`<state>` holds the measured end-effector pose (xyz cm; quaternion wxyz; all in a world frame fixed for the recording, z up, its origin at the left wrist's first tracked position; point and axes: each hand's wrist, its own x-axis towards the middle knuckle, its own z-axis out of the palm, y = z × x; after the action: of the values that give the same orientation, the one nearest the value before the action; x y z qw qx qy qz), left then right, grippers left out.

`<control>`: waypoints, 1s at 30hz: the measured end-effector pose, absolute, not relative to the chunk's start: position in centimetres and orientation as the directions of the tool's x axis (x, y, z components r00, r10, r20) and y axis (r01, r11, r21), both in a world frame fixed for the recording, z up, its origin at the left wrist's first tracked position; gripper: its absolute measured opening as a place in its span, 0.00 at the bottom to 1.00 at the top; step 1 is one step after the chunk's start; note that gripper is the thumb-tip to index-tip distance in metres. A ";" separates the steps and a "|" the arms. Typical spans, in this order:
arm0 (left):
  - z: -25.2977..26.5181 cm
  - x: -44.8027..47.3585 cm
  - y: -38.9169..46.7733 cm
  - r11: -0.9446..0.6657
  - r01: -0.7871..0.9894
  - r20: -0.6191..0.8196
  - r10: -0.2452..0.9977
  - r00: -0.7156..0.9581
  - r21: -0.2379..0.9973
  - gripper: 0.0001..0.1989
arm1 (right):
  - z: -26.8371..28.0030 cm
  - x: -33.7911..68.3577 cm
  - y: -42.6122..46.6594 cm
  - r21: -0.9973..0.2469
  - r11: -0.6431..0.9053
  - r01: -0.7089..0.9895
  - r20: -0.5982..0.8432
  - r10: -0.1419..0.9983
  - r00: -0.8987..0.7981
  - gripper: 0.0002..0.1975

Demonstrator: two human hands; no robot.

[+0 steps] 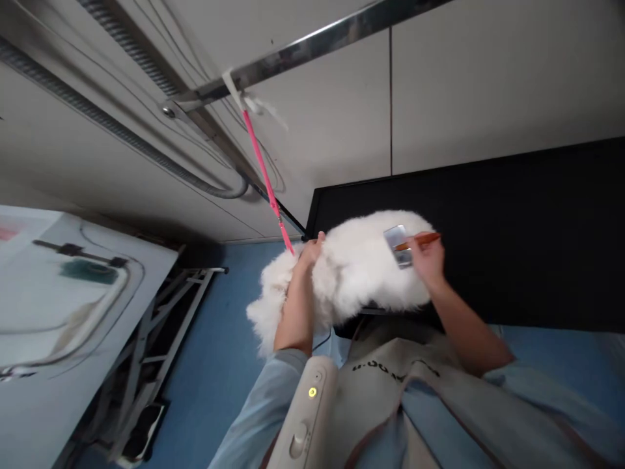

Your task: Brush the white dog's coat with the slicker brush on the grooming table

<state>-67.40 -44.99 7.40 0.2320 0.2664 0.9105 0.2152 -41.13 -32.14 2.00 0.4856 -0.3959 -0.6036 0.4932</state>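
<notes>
A white fluffy dog (371, 260) stands at the left end of a black table (512, 241), its head toward the left. My left hand (308, 253) grips the dog around the neck; most of its fingers are buried in the fur. In my right hand (428, 260) is a slicker brush (396, 242) with an orange handle and a flat silver head. The brush head lies against the fur toward the dog's rear. From a metal bar (312, 49) above, a pink leash (262, 163) runs down to the dog's neck.
A beige device (307, 410) with a glowing button and a slider juts up before my chest. Grey ribbed hoses (146, 153) run along the wall. Left, a white tub (43, 293) holds a hose, with a metal folding frame (156, 345) beside it. The floor (215, 365) is blue.
</notes>
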 end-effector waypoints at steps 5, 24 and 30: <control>6.2 -62.8 -41.1 0.346 0.706 0.238 0.773 -0.588 0.618 0.22 | 2.3 -37.0 -31.5 -0.966 0.260 0.004 0.258 0.960 -0.108 0.15; 11.2 -58.3 -36.4 0.602 0.798 -0.233 0.770 -0.593 -0.042 0.26 | 1.2 -36.6 -31.6 -0.980 0.072 -0.187 0.100 0.984 -0.146 0.18; 11.4 -61.6 -37.3 0.707 0.702 -0.296 0.656 -0.694 -0.079 0.20 | 1.0 -40.3 -34.9 -0.970 0.015 -0.243 0.133 0.870 -0.474 0.19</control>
<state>-61.58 -37.34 11.37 0.1240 0.3710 0.9156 -0.0933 -40.27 -34.91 1.01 0.4317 -0.2766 -0.5668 0.6449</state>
